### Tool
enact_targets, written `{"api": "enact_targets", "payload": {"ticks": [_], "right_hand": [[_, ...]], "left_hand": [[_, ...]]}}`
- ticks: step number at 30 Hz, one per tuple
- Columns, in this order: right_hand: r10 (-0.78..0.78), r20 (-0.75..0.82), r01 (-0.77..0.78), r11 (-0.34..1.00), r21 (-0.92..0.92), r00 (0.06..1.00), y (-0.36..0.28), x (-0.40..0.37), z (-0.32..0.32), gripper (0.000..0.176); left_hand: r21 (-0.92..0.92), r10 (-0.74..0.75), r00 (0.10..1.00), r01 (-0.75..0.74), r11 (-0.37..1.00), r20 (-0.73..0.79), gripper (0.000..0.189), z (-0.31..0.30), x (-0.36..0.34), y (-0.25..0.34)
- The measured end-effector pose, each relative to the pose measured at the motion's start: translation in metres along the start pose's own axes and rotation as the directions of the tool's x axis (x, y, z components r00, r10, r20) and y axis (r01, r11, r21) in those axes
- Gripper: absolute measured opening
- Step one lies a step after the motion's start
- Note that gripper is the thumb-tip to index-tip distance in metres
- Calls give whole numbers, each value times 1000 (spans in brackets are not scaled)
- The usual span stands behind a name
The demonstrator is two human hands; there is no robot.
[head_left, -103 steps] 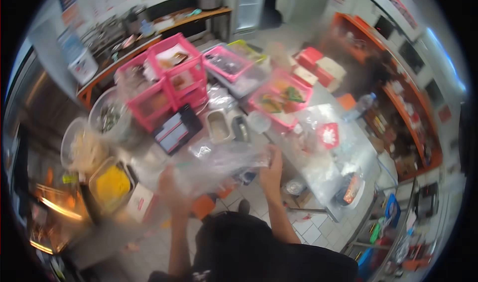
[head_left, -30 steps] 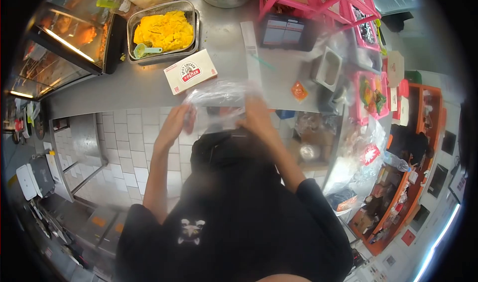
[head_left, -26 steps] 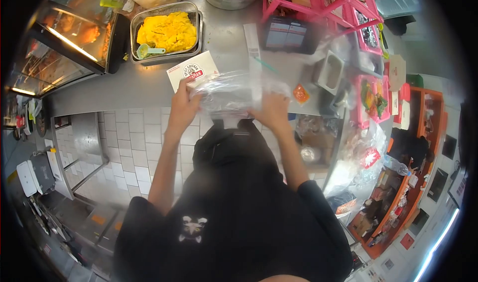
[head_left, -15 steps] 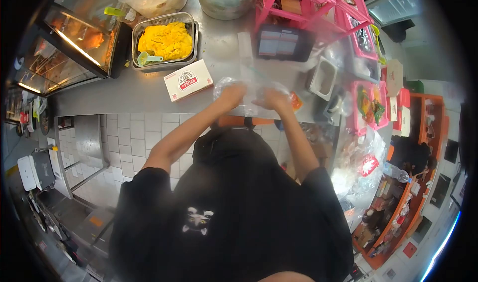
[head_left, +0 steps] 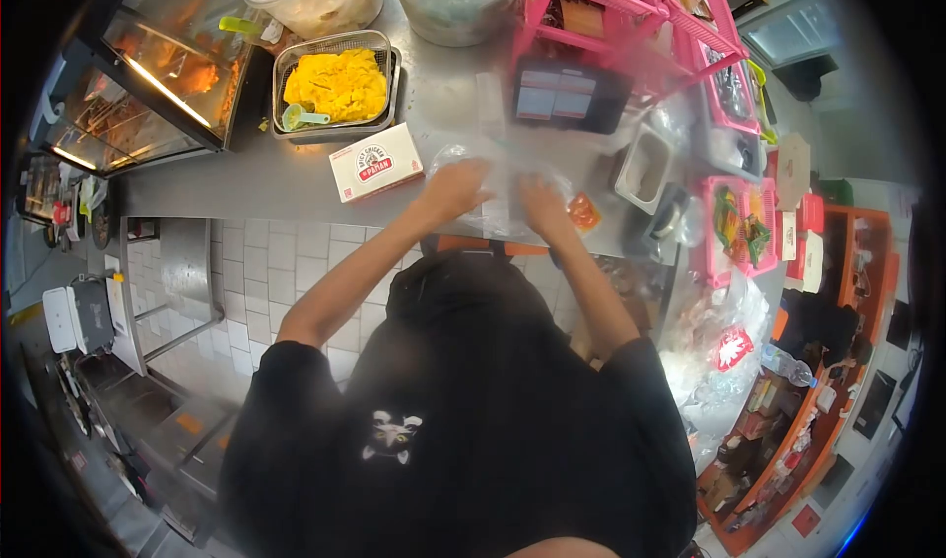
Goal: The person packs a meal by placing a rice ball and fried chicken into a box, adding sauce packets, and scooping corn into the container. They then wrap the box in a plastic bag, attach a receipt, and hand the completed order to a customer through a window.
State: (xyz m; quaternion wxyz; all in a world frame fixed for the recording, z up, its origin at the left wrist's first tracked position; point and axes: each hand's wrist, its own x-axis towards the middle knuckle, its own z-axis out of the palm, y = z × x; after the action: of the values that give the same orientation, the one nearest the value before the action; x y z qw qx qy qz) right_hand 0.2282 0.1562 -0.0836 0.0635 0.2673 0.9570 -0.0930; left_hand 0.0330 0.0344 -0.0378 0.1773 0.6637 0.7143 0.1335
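Observation:
Both hands are over clear, crinkled plastic [head_left: 505, 178] at the front edge of the steel counter; whether it is a bag or a sheet I cannot make out. My left hand [head_left: 456, 189] is closed at the left part of the plastic, its fingers slightly blurred. A short gap separates it from my right hand [head_left: 542, 206], which is closed on the right part. Just right of my right hand lies a small packet of orange-red sauce [head_left: 583, 212]. A white printed chicken box [head_left: 374, 163] lies left of my left hand. Beyond the plastic is a pale strip [head_left: 490, 100].
A metal basket [head_left: 392, 85] of yellow food with a green scoop stands behind the box. Large tubs [head_left: 458, 11], a tablet [head_left: 567, 95] and pink racks [head_left: 581, 16] line the back. Right are a metal tray [head_left: 642, 172] and a pink basket [head_left: 711, 252]; left, a glass display case [head_left: 163, 75].
My hands have shifted slightly and look less bunched around the plastic. The sauce packet beside my right hand shows more fully. The view has tilted a little.

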Motion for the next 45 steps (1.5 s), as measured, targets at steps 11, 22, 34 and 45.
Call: {"api": "enact_targets", "payload": {"ticks": [11, 22, 34, 45], "right_hand": [[202, -297, 44, 756, 653, 933, -6, -63, -88, 23], [858, -457, -283, 511, 812, 236, 189, -139, -89, 23], [611, -744, -664, 678, 314, 272, 460, -14, -87, 33], [592, -806, -456, 721, 521, 15, 530, -30, -246, 24]], "left_hand": [[209, -215, 974, 227, 951, -77, 123, -57, -96, -131], [71, -253, 957, 265, 962, -142, 110, -52, -103, -133], [139, -318, 941, 332, 933, -115, 123, -38, -109, -142], [68, -410, 908, 416, 907, -86, 121, -42, -107, -132]]}}
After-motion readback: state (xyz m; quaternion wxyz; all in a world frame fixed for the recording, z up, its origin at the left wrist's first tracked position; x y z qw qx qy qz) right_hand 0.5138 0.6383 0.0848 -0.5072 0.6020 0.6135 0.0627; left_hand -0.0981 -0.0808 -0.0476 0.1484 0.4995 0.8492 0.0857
